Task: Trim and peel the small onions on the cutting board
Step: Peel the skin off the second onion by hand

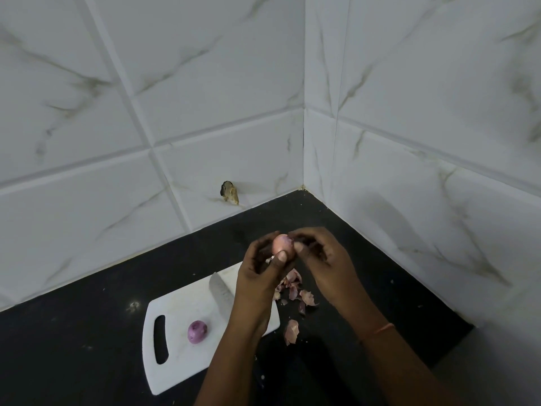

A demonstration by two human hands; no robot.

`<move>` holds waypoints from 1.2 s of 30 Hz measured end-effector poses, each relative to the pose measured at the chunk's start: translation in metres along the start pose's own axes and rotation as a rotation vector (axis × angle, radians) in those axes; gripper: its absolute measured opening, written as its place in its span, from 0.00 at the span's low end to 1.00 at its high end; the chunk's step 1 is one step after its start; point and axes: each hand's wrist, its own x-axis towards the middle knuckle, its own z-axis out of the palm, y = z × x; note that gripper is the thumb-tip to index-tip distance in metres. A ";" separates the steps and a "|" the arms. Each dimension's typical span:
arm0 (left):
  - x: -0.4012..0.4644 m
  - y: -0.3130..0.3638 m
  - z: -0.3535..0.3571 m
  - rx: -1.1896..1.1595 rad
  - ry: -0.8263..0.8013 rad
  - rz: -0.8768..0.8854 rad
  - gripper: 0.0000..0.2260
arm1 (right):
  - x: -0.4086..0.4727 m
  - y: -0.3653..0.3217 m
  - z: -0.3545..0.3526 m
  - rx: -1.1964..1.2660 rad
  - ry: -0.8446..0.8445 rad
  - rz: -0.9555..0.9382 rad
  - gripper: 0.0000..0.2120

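My left hand holds a small pinkish onion up above the far end of the white cutting board, thumb pressed on its front. My right hand pinches at the onion's right side with its fingertips. A peeled purple onion lies on the board near the handle slot. A knife blade rests on the board, its handle hidden behind my left wrist. Loose onion skins lie on the counter to the right of the board.
The black counter runs into a corner of white marble-patterned tiled walls. A dark chipped spot marks the back wall low down. One larger skin piece lies by the board's near right corner.
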 end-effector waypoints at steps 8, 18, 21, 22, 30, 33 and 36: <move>0.000 0.000 0.001 0.068 0.066 0.068 0.15 | -0.004 0.000 0.000 -0.190 0.113 -0.156 0.03; 0.001 0.001 -0.003 0.142 0.094 0.087 0.14 | 0.001 0.003 0.005 -0.341 0.022 -0.149 0.04; 0.000 -0.002 -0.002 0.153 0.113 0.081 0.12 | 0.004 0.000 0.012 -0.393 0.014 -0.128 0.06; 0.000 -0.003 -0.002 0.156 0.125 0.077 0.12 | 0.004 -0.002 0.014 -0.402 0.001 -0.110 0.06; -0.004 -0.004 0.003 -0.050 0.162 -0.093 0.17 | -0.001 0.004 0.019 -0.385 0.007 -0.148 0.07; -0.005 -0.001 0.004 -0.263 0.145 -0.193 0.20 | -0.006 0.007 0.019 -0.270 0.016 -0.173 0.05; -0.004 0.000 0.005 -0.365 0.154 -0.215 0.21 | -0.008 0.004 0.014 -0.068 0.084 -0.128 0.08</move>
